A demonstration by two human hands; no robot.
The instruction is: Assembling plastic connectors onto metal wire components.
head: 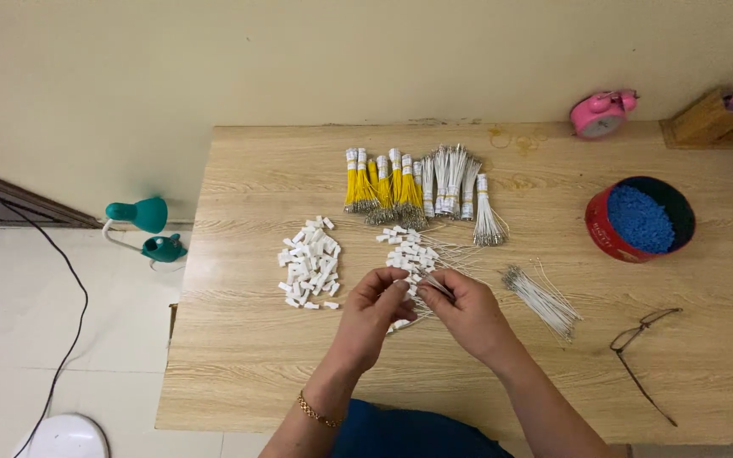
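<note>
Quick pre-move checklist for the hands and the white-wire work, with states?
1. Left hand pinches a white connector: ok.
2. Right hand holds a thin wire: ok.
3. Wire seated in connector: cannot tell, too small.
4. Connector pile near left hand: ok.
5. Loose wires beside right hand: ok.
6. Glasses apart from the hands: ok.

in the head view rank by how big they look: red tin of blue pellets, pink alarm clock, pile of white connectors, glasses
1. red tin
2. glasses and pile of white connectors: look alike
3. pink alarm clock
</note>
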